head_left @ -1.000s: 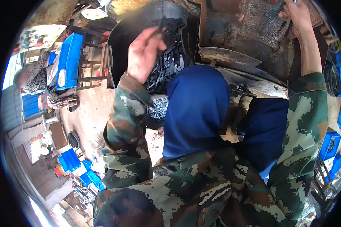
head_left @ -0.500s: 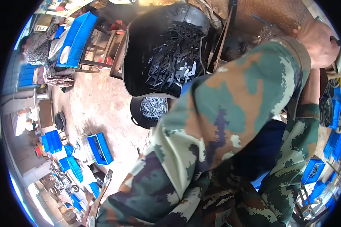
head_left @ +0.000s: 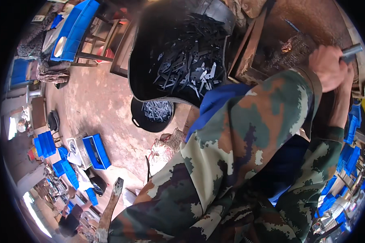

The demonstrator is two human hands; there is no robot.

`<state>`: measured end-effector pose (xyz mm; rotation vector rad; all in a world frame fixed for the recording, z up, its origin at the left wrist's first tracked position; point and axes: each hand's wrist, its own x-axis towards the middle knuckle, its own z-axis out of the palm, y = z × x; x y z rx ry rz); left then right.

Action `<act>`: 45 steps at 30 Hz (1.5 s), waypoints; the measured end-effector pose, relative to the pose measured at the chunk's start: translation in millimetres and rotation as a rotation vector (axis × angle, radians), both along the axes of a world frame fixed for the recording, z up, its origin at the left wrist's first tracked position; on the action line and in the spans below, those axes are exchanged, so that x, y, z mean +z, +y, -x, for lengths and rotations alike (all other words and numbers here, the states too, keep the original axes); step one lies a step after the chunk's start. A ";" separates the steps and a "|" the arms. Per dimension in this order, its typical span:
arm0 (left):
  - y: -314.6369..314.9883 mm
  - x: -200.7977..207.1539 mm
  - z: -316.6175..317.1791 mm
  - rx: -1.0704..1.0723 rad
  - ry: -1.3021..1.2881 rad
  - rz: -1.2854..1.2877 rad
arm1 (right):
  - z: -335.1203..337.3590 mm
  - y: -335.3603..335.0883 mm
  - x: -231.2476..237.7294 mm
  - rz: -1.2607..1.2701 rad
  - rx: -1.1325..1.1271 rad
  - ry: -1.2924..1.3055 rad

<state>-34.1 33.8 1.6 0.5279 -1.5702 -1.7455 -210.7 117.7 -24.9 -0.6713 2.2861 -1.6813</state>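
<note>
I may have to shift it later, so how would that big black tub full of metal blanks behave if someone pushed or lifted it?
The big black tub is probably heavy: it is heaped with flat grey metal pieces. Its dark wall looks pliable rather than rigid, so it might sag when lifted. The loose pieces would likely slide and rattle if it were tilted.

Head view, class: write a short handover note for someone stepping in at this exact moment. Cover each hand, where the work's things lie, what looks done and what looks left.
Left hand: raised at upper right, closed around a grey metal handle; the camouflage sleeve crosses most of the view.
Right hand: only its forearm shows below the left hand; the hand itself is hidden.
Things: large black tub full of dark metal blades, top centre; smaller black basin with a few more below it; rusty metal machine beside the handle.
Done: many blades are piled in the tub.
Left: cannot be judged from this view.
</note>
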 end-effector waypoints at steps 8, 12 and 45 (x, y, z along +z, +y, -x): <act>15.2 -3.4 10.0 0.150 0.009 0.103 | 9.7 -8.9 -12.5 0.050 0.023 -0.060; 21.8 -5.1 14.8 0.164 -0.012 0.102 | 9.4 -9.0 -13.5 0.046 0.019 -0.050; -45.3 -39.4 -18.3 0.075 -0.308 0.424 | -160.5 79.6 12.0 -0.330 0.687 0.385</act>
